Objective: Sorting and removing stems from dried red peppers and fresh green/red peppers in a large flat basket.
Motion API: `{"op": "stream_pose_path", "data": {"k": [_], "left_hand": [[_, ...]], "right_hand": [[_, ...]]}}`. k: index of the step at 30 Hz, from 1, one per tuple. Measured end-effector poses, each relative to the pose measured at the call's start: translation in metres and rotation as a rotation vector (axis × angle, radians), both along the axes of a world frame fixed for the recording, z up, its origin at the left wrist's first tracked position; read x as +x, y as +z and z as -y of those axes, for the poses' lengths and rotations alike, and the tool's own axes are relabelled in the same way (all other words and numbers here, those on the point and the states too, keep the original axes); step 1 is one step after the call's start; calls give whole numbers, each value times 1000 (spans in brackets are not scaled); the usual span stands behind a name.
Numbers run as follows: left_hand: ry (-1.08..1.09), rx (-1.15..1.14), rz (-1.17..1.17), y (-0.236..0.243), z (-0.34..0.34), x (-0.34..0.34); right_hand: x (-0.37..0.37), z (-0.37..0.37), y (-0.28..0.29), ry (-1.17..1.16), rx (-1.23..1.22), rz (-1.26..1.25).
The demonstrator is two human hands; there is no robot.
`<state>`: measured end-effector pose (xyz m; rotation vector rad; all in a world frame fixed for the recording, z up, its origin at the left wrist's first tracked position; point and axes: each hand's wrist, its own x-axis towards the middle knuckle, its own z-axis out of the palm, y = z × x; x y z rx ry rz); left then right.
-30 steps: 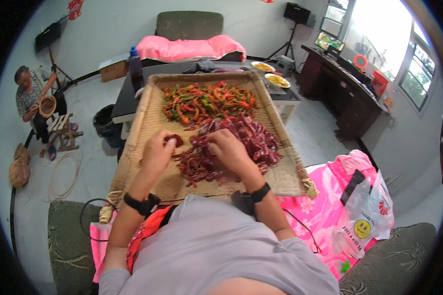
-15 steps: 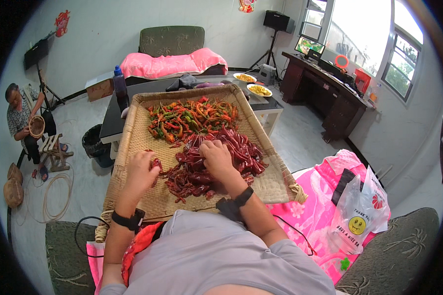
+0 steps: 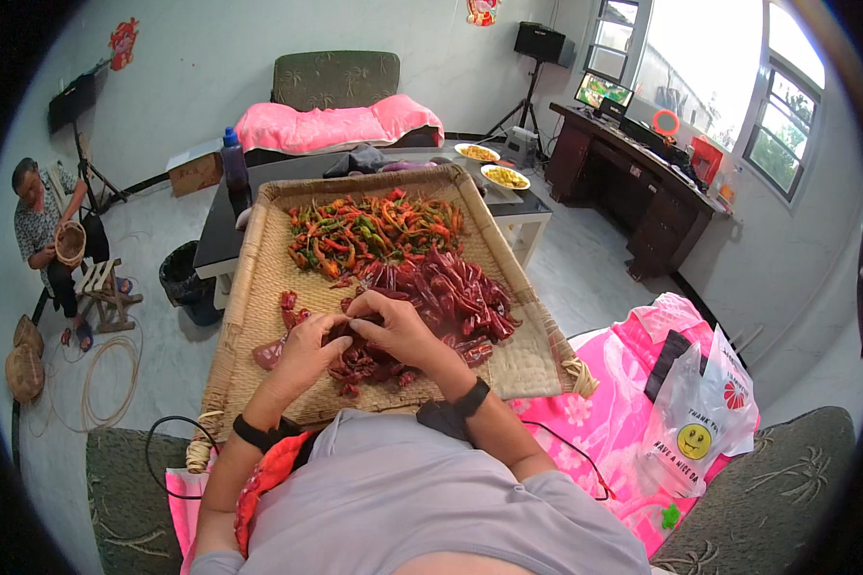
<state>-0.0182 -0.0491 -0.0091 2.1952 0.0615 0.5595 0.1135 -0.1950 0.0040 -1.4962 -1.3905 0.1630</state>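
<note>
My left hand (image 3: 312,345) and my right hand (image 3: 391,331) meet over a pile of dark red dried chilies (image 3: 451,292), fingertips pinched close together around something dark that I cannot make out. A few red pieces (image 3: 288,311) lie just beyond my left hand on the woven bamboo tray (image 3: 249,364). Fresher orange, red and green chilies (image 3: 374,230) fill the back of that tray, separate from most of the dark ones.
Behind the tray stands a black-topped table (image 3: 216,249) with a bottle (image 3: 236,168) and two plates of yellow food (image 3: 503,177). A person (image 3: 43,220) sits at left holding a basket near a bin (image 3: 187,297). Pink cloth and a plastic bag (image 3: 695,422) lie at right.
My left hand has moved right to meet my right hand, leaving red pieces on the tray where it was. My right hand has shifted slightly left and down.
</note>
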Motion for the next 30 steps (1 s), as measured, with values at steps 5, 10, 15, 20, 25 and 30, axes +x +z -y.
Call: {"op": "stream_pose_path", "data": {"k": [5,10,15,20,25,30], "left_hand": [[271,218,-117,13,-5,-6],[635,295,-19,5,-43,-14],[572,308,-171,6,-31,-20],[136,344,-294,22,-1,-20],[-112,171,-360,19,8,-11],[-53,97,-28,9,26,-1]], "right_hand": [[6,19,3,-330,-119,96],[15,42,-18,-403,-446,506],[14,41,-22,-342,-535,609],[17,43,-24,-320,-517,586],[19,44,-17,-402,-317,470],[12,32,2,-235,-62,360]]}}
